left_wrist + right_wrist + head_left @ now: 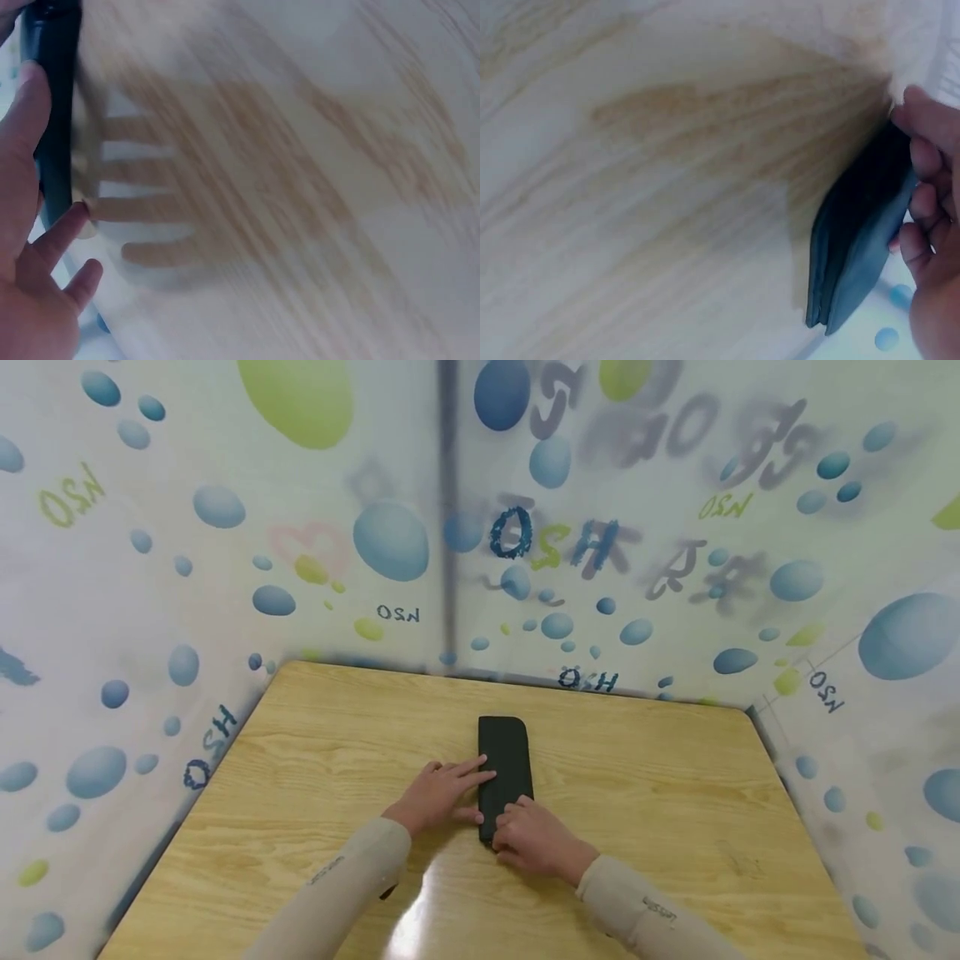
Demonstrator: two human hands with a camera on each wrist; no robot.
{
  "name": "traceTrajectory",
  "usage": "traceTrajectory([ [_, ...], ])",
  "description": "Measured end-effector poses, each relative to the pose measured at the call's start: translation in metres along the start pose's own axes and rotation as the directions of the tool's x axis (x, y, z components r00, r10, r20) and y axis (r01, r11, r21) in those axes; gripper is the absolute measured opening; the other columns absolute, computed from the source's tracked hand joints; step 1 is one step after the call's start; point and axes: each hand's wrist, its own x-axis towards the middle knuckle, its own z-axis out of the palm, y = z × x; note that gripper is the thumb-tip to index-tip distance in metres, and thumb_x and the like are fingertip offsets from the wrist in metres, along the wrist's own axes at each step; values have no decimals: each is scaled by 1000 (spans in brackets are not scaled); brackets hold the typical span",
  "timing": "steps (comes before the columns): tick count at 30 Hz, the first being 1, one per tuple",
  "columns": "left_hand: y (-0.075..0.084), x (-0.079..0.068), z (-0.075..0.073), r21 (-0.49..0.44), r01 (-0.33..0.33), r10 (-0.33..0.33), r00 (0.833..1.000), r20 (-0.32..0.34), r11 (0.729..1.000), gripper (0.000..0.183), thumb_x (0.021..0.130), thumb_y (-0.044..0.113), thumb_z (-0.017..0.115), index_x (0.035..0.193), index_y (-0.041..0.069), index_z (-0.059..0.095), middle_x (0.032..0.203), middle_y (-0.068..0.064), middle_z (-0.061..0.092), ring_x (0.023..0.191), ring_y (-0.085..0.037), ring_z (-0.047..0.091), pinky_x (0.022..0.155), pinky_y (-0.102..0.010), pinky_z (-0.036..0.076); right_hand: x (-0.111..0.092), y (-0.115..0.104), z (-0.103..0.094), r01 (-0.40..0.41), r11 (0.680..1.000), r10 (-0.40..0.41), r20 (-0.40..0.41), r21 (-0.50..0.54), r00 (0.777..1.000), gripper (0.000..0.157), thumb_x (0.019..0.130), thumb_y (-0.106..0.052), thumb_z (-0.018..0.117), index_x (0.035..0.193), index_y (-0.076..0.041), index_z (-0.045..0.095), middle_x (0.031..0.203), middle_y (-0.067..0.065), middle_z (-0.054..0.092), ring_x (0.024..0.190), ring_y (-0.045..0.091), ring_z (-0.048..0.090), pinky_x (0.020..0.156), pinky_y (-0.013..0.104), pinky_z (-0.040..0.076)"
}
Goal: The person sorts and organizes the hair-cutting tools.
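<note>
A long, flat black case (pixel 504 758) with a rounded far right corner lies lengthwise on the wooden table. From its left side my left hand (pixel 442 795) reaches over, straight fingers resting on the top and thumb at the left edge. My right hand (pixel 534 837) has curled fingers and pinches the near end of the case; its fingertips hide the exact spot. In the right wrist view two layers of the case (pixel 855 232) show along its side, with a narrow gap between them. The left wrist view shows the left thumb (pixel 28 105) against the case's side (pixel 56 142).
The wooden tabletop (pixel 345 727) extends around the case on all sides. White walls (pixel 637 635) printed with blue and green bubbles stand close behind the table and at both sides. Glare (pixel 411 918) lies on the near part of the table.
</note>
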Motion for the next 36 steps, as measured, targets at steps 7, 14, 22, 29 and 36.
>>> traceTrajectory([
  [7, 5, 4, -6, -357, 71, -43, 995, 86, 931, 66, 90, 37, 69, 148, 21, 43, 162, -7, 25, 141, -31, 40, 108, -60, 36, -12, 10, -12, -44, 994, 49, -41, 99, 998, 10, 89, -34, 69, 86, -28, 76, 76, -15, 62, 71, 4, 48, 69, 22, 36],
  [14, 25, 10, -4, -412, 126, -149, 989, -24, 902, 49, 97, 19, 59, 144, 9, 47, 156, -21, 32, 133, -37, 49, 104, -51, 45, -38, 44, -21, -156, 972, 174, -90, 173, 981, 6, 89, -27, 71, 85, -25, 75, 79, -14, 66, 73, 3, 55, 74, 29, 46],
  [22, 59, 18, 0, -263, 331, -352, 935, -36, 906, 60, 99, 42, 52, 146, 5, 43, 154, -23, 34, 136, -41, 43, 107, -57, 39, -74, 82, -16, -325, 919, 345, -54, 225, 937, 10, 90, -21, 68, 97, -17, 75, 88, -9, 71, 77, 4, 59, 80, 36, 52],
  [29, 88, 30, 10, -95, 478, -481, 877, -2, 873, 106, 81, 79, 51, 150, 0, 32, 158, -23, 26, 140, -36, 39, 109, -54, 36, -102, 107, -1, -442, 845, 474, -40, 302, 880, 15, 91, -15, 65, 103, -11, 74, 87, -4, 71, 74, 6, 61, 67, 31, 52],
  [36, 101, 40, 15, 49, 535, -536, 844, -4, 843, 126, 67, 90, 51, 151, -2, 30, 158, -25, 25, 141, -34, 37, 109, -51, 36, -121, 114, 6, -528, 808, 562, -74, 263, 824, 21, 90, -14, 67, 109, -10, 72, 89, -3, 71, 78, 11, 63, 82, 45, 53],
])
